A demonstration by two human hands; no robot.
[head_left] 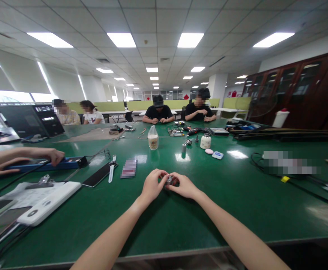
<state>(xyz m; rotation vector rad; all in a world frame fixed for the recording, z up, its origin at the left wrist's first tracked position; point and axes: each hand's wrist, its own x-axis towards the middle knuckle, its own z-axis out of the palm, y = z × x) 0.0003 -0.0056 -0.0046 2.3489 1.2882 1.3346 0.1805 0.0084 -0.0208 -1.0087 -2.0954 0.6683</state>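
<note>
Both of my hands meet over the green table, fingers curled around a small round silver metal part [168,180] with reddish-brown areas on its right side. My left hand [153,184] pinches it from the left with thumb and forefinger. From the right, my right hand [184,185] grips the same part, its fingers partly hiding it. The part's exact kind is too small to make out. Beyond the hands stand a silver metal cylinder [183,150] and a small dark piece [189,142]. A pale pink round lid [208,151] lies farther right.
Farther back are a bagged cup [153,138], a cream jar [205,141] and a power drill [194,131]. Left lie a watch [111,170], a black phone [98,175] and a white power strip [51,204]. Another person's hand [54,155] rests on a blue box. Cables [301,187] lie right.
</note>
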